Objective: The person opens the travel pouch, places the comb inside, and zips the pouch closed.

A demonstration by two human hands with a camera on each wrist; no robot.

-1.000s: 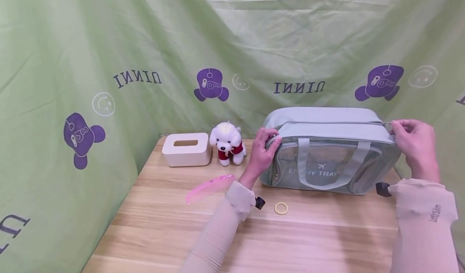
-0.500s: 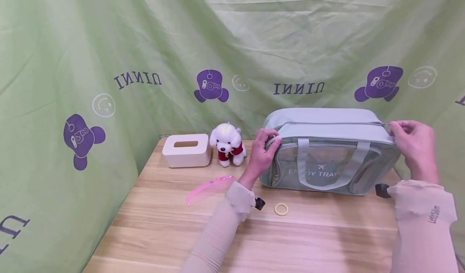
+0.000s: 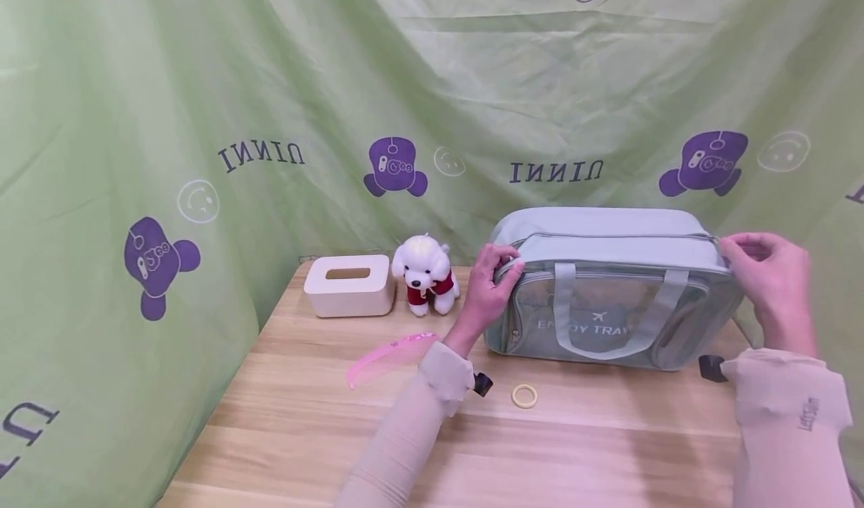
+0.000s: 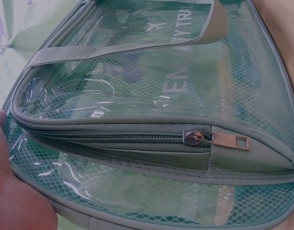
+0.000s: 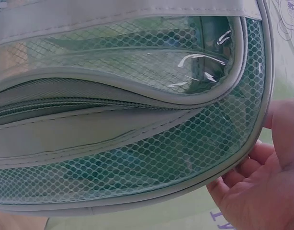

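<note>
A pale green travel bag (image 3: 610, 268) with clear mesh-patterned panels stands upright on the table, its lettered front facing me. My left hand (image 3: 491, 281) grips its upper left corner, fingers over the top and thumb in front. At the opposite end of the top zipper (image 3: 621, 234), my right hand (image 3: 772, 275) pinches the zipper pull, which the fingertips mostly hide. The left wrist view shows a metal front-pocket zipper pull (image 4: 228, 140) hanging free, with part of the left hand (image 4: 17, 191) beside the bag. Curled fingers of the right hand (image 5: 262, 177) appear behind the bag's edge in the right wrist view.
Left of the bag stand a white plush dog (image 3: 424, 268) in red and a white tissue box (image 3: 349, 298). A pink comb (image 3: 388, 354) lies near my left forearm, and a yellow ring (image 3: 524, 396) lies in front of the bag. Green curtain (image 3: 324, 80) hangs behind the table.
My right fingertips have shifted slightly left along the zipper's right end. The left hand keeps its grip. The whole scene sits a little lower in view, as the head camera has tilted.
</note>
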